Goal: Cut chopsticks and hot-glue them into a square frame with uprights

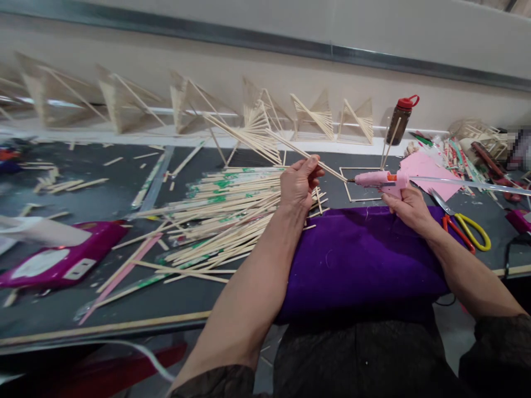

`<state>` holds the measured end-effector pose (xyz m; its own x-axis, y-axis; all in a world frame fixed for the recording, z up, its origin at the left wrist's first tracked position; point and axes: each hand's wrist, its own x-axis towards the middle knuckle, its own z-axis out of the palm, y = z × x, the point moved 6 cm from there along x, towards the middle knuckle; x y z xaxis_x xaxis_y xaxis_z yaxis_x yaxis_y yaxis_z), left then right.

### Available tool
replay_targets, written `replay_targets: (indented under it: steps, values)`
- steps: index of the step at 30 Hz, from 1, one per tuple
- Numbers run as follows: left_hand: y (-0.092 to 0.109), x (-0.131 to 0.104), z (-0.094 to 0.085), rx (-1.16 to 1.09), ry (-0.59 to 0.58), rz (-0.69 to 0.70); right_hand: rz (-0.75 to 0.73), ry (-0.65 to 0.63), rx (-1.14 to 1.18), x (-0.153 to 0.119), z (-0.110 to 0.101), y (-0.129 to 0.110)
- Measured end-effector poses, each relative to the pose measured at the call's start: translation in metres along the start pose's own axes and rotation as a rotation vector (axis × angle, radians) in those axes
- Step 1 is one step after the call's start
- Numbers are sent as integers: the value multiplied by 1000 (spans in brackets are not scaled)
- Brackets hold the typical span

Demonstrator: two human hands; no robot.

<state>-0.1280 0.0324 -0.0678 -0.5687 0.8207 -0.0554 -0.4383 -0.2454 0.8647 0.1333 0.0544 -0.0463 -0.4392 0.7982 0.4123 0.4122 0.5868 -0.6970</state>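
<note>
My left hand [302, 179] is closed in a pinch on a thin wooden stick [286, 141], which slants down to the right. Its right end meets or nearly meets the nozzle of a pink glue gun [371, 178]. My right hand [409, 207] is wrapped round the handle of that glue gun, and a long clear glue stick [468, 184] juts from its back. Behind the gun lies a square frame of sticks [346, 192] with a few sticks standing up at one corner. A pile of wooden sticks [232, 221], some in green-printed wrappers, spreads left of my left hand.
Several twisted stick frames [313, 119] line the wall. A red-capped bottle [399, 121] stands behind the glue gun. Scissors [460, 221] lie by my right forearm, a purple cloth [360, 254] at the front edge, and a magenta device [66, 257] at left.
</note>
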Motion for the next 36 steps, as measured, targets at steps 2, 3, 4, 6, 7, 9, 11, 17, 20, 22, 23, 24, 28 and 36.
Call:
replay_targets:
  steps: [2,3,4,6,7,9,11,17,20,22,23,24,28,36]
  values:
    - [1,-1,0,3,0,3,2,-6,-4,0,1,1]
    - [1,-1,0,4,0,5,3,-7,-6,0,1,1]
    - [1,-1,1,4,-1,5,3,-7,-7,0,2,1]
    - [1,-2,1,4,1,3,4,-8,-5,1,2,2]
    - [1,-2,1,2,4,1,4,-10,-4,1,2,2]
    - [1,-1,1,-2,12,-7,5,-16,-2,1,2,2]
    - [-1,0,0,-11,16,-17,3,-19,7,1,2,1]
    - [-4,4,-3,-63,26,-53,14,-16,34,2,1,1]
    - [-4,5,-4,-69,20,-63,88,-44,110,2,4,5]
    - [-5,4,-2,-68,8,-80,148,-71,204,1,6,7]
    - [-5,4,-2,-70,2,-90,165,-86,251,2,7,7]
    - [-5,3,-1,-75,-5,-99,169,-100,293,2,7,5]
    - [-3,-1,2,-82,-19,-117,132,-122,399,3,8,-3]
    - [-5,1,1,-59,-25,-117,177,-135,391,2,10,2]
